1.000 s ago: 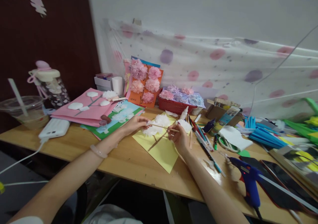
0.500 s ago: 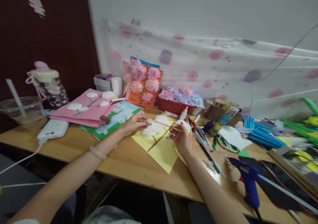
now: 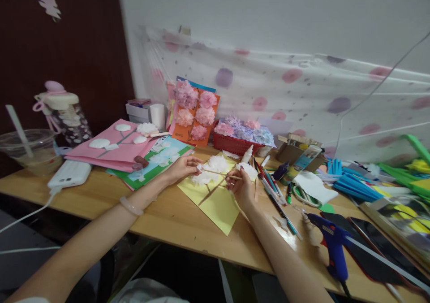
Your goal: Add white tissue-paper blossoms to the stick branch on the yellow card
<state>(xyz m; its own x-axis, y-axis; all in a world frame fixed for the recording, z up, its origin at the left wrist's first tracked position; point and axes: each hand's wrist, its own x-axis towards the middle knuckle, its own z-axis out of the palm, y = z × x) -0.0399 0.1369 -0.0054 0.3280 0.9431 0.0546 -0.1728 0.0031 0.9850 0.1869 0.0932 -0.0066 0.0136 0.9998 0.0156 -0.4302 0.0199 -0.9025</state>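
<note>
A thin wooden stick [image 3: 218, 173] runs nearly level above a yellow sheet of paper [image 3: 220, 211]. My right hand [image 3: 241, 187] is closed around its right part. At the stick's left end are the pinched fingertips of my left hand [image 3: 186, 169]; whatever they hold is too small to make out. The yellow sheet shows brown painted branches [image 3: 208, 192]. White fluffy paper flowers [image 3: 217, 163] lie on its upper part, partly covered by my fingers. Another white flower [image 3: 249, 172] is just behind my right hand.
Pens [image 3: 273, 188] and a blue glue gun [image 3: 331, 240] lie to the right. Behind stands a red basket [image 3: 231, 145] of paper flowers. On the left are pink paper [image 3: 110, 153], a white power bank [image 3: 70, 176], and a drink cup [image 3: 32, 155].
The stick's left end has dropped and moved left to my left fingertips, so the stick lies more level. My right hand has shifted slightly left.
</note>
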